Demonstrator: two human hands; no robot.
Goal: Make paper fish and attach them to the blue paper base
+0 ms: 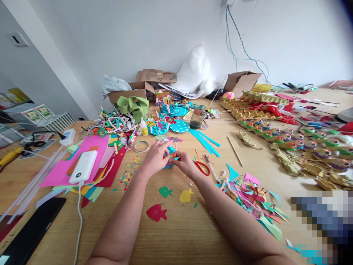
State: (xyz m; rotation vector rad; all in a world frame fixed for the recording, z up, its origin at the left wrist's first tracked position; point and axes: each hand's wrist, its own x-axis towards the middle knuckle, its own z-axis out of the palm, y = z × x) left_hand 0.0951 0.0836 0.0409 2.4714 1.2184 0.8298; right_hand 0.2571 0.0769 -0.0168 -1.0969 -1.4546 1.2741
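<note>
A small blue paper craft [168, 164] sits on the table, mostly hidden under my fingers, with an orange piece [171, 156] on its near side. My left hand [154, 157] reaches over it from the left, fingers bent around it. From the right, my right hand [185, 163] pinches at the orange piece, thumb and forefinger together. Just behind lies a striped pink paper fish [175, 139]. Nearer me are loose fish cutouts: green [165, 191], yellow [186, 195] and red [156, 212]. Orange-handled scissors [202, 168] and a pen [211, 169] lie beside my right hand.
Left are confetti dots [128, 173], a tape roll [141, 146], a glue bottle [143, 127] and a white power bank [83, 166] on coloured sheets. Behind stand blue paper discs [179, 126] and a jar [197, 117]. Right lie paper scraps [252, 197] and painted egg-carton pieces [292, 141].
</note>
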